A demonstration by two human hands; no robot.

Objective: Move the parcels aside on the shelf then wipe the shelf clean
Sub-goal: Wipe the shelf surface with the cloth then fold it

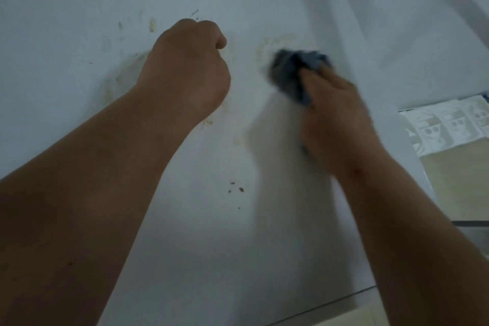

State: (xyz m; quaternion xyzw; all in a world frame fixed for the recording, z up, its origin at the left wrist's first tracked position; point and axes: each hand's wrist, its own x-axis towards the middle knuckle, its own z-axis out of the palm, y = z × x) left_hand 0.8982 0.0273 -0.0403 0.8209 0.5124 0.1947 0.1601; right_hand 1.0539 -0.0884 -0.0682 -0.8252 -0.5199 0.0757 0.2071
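Observation:
The white shelf [79, 2] fills the view and carries yellowish stains and a few dark crumbs. My right hand [333, 116] grips a crumpled blue-grey cloth [293, 71] and presses it on the shelf at the right; both look motion-blurred. My left hand [188, 69] is curled into a fist with nothing visible in it, its knuckles on or just over the stained middle of the shelf. No parcels are in view.
Yellowish stains [124, 71] spread left of my left wrist and near the cloth. Dark crumbs [236, 189] lie between my forearms. The shelf's right edge [370, 66] drops off. Below it at the right lie printed white sheets [447, 124] over a beige floor.

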